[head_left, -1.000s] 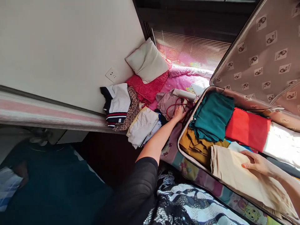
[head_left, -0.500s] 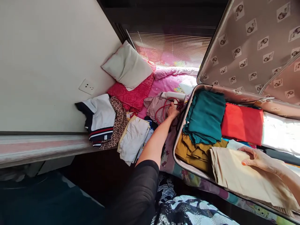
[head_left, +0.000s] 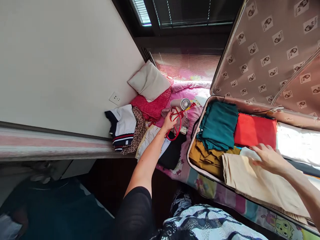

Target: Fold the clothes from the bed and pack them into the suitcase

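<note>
My left hand [head_left: 169, 122] is closed around a pale hair dryer [head_left: 185, 104] with a round grille at its end. The dryer's looped red cord [head_left: 178, 130] hangs beside my fingers, above the pink bedding. Over the open suitcase, my right hand [head_left: 268, 159] has its fingers apart and holds nothing. It hovers near the folded beige trousers [head_left: 250, 173] and a folded red garment [head_left: 256, 130]. Teal clothing [head_left: 220, 125] and mustard clothing [head_left: 206, 156] lie packed at the suitcase's left end.
The suitcase lid [head_left: 265, 50] stands raised at the back right. Left of the suitcase are a black folded garment [head_left: 172, 153], white clothing [head_left: 125, 121], a brown patterned garment [head_left: 140, 123] and a pale cushion [head_left: 150, 81]. A wall with a socket [head_left: 115, 98] borders the left.
My left hand has drawn the hair dryer and red cord toward the left, uncovering the black garment. My right hand has lifted off the beige trousers, fingers spreading.
</note>
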`<state>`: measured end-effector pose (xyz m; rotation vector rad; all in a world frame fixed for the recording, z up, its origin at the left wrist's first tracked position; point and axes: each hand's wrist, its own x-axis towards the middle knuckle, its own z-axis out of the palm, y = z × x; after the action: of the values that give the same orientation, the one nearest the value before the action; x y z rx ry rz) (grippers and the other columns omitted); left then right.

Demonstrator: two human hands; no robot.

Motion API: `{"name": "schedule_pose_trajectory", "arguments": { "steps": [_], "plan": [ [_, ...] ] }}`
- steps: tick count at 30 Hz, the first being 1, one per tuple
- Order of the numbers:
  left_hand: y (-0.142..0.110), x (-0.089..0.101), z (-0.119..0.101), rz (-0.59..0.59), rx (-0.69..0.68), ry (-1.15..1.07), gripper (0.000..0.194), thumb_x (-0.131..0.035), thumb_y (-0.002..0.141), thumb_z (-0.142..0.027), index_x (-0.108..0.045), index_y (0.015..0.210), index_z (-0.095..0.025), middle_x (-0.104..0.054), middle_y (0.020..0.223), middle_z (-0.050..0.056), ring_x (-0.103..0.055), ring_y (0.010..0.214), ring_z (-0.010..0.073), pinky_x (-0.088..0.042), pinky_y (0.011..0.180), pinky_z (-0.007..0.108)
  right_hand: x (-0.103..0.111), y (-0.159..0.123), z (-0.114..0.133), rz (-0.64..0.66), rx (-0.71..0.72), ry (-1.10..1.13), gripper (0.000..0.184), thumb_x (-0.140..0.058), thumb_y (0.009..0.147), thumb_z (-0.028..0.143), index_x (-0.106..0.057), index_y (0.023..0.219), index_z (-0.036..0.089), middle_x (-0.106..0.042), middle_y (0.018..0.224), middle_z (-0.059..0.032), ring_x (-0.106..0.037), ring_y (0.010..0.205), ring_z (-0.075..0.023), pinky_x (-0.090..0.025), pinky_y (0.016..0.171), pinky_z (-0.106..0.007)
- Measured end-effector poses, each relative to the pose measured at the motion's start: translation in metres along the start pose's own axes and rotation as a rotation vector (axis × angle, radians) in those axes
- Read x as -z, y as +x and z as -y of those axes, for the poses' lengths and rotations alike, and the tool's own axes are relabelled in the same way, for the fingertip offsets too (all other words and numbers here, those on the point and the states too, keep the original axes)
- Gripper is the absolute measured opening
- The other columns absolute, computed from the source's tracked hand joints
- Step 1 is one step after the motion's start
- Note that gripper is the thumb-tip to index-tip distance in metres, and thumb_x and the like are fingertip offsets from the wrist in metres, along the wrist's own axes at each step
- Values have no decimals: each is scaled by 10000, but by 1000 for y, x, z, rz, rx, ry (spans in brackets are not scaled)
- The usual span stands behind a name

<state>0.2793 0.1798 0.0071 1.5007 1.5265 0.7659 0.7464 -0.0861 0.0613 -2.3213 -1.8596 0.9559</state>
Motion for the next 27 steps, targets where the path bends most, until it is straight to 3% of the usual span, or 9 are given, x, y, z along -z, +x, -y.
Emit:
{"name": "schedule_pose_trajectory", "arguments": {
  "steps": [3, 6, 9, 11, 14, 18, 22, 24, 27],
  "plan": [
    [-36, 24, -26, -40, -95, 120, 722, -751, 693, -49, -629, 1396, -154, -755, 1398, 167, -742, 1270, 302, -566, 1142, 414, 7, 24, 77, 27, 136, 463, 893, -810, 697, 698, -582, 1506, 399, -638, 1498, -208, -695, 1317, -485, -602, 1110, -652],
    [-75, 40, -56, -49, -225, 208, 728, -748, 742, -74, -606, 1445, -197, -743, 1452, 151, -723, 1342, 312, -562, 1179, 426, 12, 50, 177, 56, 196, 892, 1421, -938, 591, 772, -247, 1769, 379, -477, 1685, -200, -730, 1275, -419, -684, 990, -570],
    [-107, 47, -84, -37, -362, 274, 789, -788, 748, -111, -577, 1494, -255, -750, 1459, 120, -742, 1329, 333, -602, 1145, 452, 21, 70, 251, -8, 369, 1143, 1517, -992, 542, 772, -222, 1792, 391, -542, 1629, -152, -758, 1140, -329, -713, 894, -492],
    [-119, 45, -100, -25, -449, 293, 835, -811, 756, -139, -544, 1534, -287, -758, 1450, 106, -760, 1300, 349, -631, 1102, 468, 34, 77, 265, -49, 438, 1215, 1381, -959, 585, 805, -343, 1752, 397, -666, 1476, -88, -747, 1102, -293, -719, 814, -426],
    [-123, 27, -126, 15, -570, 311, 859, -812, 772, -169, -513, 1571, -275, -752, 1460, 114, -759, 1301, 361, -634, 1102, 483, 65, 67, 240, -105, 441, 1158, 1136, -985, 604, 735, -590, 1586, 321, -758, 1266, -47, -742, 1051, -274, -689, 711, -331],
    [-116, -30, -174, 141, -682, 322, 879, -801, 774, -148, -508, 1600, -223, -722, 1502, 143, -726, 1354, 373, -596, 1160, 471, 115, 28, 165, -190, 387, 1103, 1035, -1042, 571, 566, -672, 1479, 233, -781, 1181, -53, -751, 1005, -255, -627, 612, -252],
    [-105, -119, -218, 307, -736, 324, 918, -784, 782, -81, -490, 1643, -194, -686, 1540, 172, -692, 1392, 399, -559, 1184, 469, 140, -1, 74, -344, 314, 1191, 954, -1050, 537, 418, -715, 1404, 202, -791, 1137, -56, -766, 994, -258, -682, 719, -325],
    [-105, -170, -231, 406, -741, 344, 910, -777, 795, -49, -500, 1652, -183, -683, 1531, 189, -699, 1368, 415, -546, 1180, 470, 135, -15, 26, -394, 224, 1259, 921, -1055, 499, 350, -734, 1351, 212, -796, 1099, -48, -774, 996, -270, -699, 801, -384],
    [-115, -245, -238, 579, -731, 399, 869, -763, 830, -15, -533, 1652, -176, -709, 1471, 204, -723, 1313, 416, -541, 1156, 455, 110, -36, -45, -451, 52, 1351, 854, -1043, 517, 250, -723, 1308, 214, -799, 1090, -38, -770, 1043, -274, -680, 932, -413]
  ]
}}
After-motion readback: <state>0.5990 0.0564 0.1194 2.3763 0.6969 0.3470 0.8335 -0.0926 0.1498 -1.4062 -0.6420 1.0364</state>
